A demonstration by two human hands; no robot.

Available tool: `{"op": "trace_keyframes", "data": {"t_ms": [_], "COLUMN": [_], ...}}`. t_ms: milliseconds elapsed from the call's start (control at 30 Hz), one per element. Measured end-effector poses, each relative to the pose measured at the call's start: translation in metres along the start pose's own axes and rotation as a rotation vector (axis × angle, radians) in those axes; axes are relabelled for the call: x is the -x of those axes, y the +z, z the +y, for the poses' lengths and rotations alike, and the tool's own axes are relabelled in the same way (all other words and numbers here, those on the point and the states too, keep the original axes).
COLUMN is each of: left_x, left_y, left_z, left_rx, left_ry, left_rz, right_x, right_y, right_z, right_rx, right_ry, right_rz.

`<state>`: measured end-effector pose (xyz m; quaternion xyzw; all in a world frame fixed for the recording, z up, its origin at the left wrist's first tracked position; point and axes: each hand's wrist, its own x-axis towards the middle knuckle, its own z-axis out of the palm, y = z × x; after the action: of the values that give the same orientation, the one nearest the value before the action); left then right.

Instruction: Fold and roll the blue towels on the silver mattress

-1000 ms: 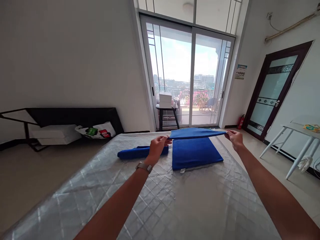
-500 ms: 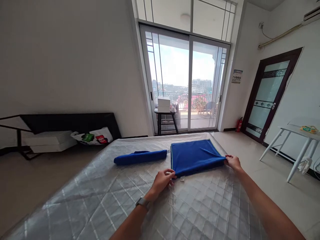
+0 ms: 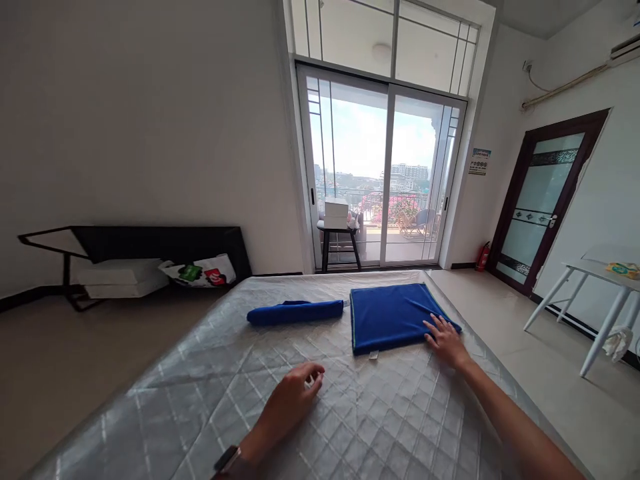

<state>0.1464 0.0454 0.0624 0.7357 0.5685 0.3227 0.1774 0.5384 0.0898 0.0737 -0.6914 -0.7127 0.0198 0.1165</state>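
Note:
A blue towel (image 3: 390, 313) with a thin green edge lies folded into a flat rectangle, a small white tag showing at its near edge. My right hand (image 3: 447, 341) rests on its near right corner, open, with fingers spread. Off the towel, to its lower left, is my left hand (image 3: 297, 385); its fingers are loosely curled, the thumb stands apart, and nothing is in it. A second blue cloth, rolled or folded into a long narrow bundle (image 3: 295, 313), sits just left of the towel.
Everything lies on a quilted mattress in a shiny plastic-like cover (image 3: 200, 393). Beyond its far edge stands a black stool (image 3: 339, 230) with a white box (image 3: 336, 212). A low black frame (image 3: 160, 241) is at the left, a white table (image 3: 600, 263) at the right.
My left hand has let go of the towel's near left corner and drawn back toward me. My right hand has gone from pinching the right corner to lying open on the towel.

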Motion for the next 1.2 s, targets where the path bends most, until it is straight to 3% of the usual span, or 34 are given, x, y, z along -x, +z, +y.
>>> {"op": "trace_keyframes", "data": {"t_ms": [100, 200, 267, 367, 433, 700, 800, 900, 1033, 1200], "left_x": [0.045, 0.083, 0.098, 0.105, 0.103, 0.105, 0.107, 0.107, 0.107, 0.105], "left_y": [-0.038, -0.072, -0.083, -0.083, -0.077, -0.067, -0.065, -0.063, -0.063, -0.066], "left_z": [-0.040, -0.075, -0.087, -0.090, -0.086, -0.073, -0.073, -0.074, -0.075, -0.071], "left_rx": [-0.086, -0.132, -0.145, -0.181, -0.215, -0.294, -0.312, -0.314, -0.332, -0.343], "left_ry": [-0.001, -0.012, -0.016, -0.018, -0.001, -0.013, -0.013, -0.005, 0.000, 0.038], "left_rz": [0.014, 0.043, 0.074, 0.111, 0.108, 0.069, 0.074, 0.064, 0.066, 0.085], "right_x": [0.003, 0.003, 0.000, -0.008, -0.017, -0.083, -0.109, -0.119, -0.098, -0.020], "right_y": [0.009, 0.008, 0.003, -0.005, -0.004, 0.027, 0.036, 0.046, 0.051, 0.039], "right_z": [-0.002, -0.002, -0.008, -0.033, -0.064, -0.223, -0.256, -0.272, -0.284, -0.289], "right_rx": [-0.002, 0.024, 0.094, 0.240, 0.270, 0.019, -0.018, -0.042, -0.048, -0.114], "right_ry": [0.018, 0.033, 0.066, 0.121, 0.090, -0.204, -0.202, -0.147, -0.135, -0.236], "right_rz": [-0.120, -0.112, -0.089, -0.006, 0.060, 0.074, 0.024, -0.014, -0.010, -0.071]}}
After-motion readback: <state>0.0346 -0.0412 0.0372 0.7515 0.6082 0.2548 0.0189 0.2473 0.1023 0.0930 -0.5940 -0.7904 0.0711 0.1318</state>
